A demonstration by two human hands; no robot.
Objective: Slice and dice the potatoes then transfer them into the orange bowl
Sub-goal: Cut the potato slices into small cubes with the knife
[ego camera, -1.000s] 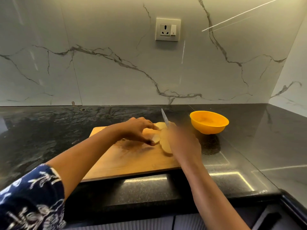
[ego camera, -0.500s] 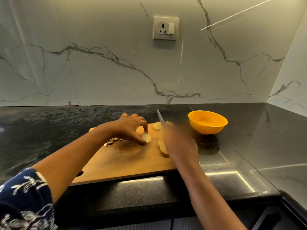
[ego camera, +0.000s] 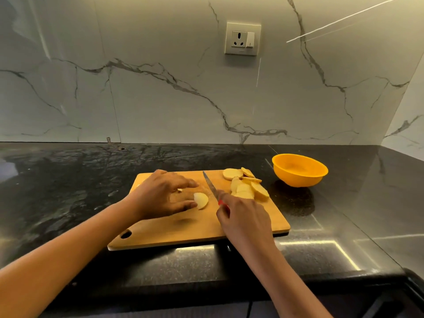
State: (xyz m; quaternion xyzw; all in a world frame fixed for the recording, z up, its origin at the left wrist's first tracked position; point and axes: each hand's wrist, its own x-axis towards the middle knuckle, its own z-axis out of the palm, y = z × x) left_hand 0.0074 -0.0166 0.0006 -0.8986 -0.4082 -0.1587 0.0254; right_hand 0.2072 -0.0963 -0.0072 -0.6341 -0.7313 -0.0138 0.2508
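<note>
Here, in the head view, the single potato slice lies on the cutting board between the two hands, touching the fingertips of the left hand and just left of the knife. The left hand is the nearer one: it rests palm down on the board, fingers spread and lightly curled, thumb and forefinger bracketing the slice rather than closing round it. The slice's curved edge faces right, toward the blade; its long axis runs roughly away from the person, near parallel to the knife.

The right hand is wrapped around the red handle, wrist low at the board's near edge, blade angled up and to the left, tip toward the wall. Whether the edge touches the wood I cannot tell.

To the right of the blade sits the pile of cut slices, overlapping at the board's far right corner. The orange bowl stands on the dark desk just beyond that corner, apparently holding nothing. Dicing this slice likely means bringing the blade leftward across it.
</note>
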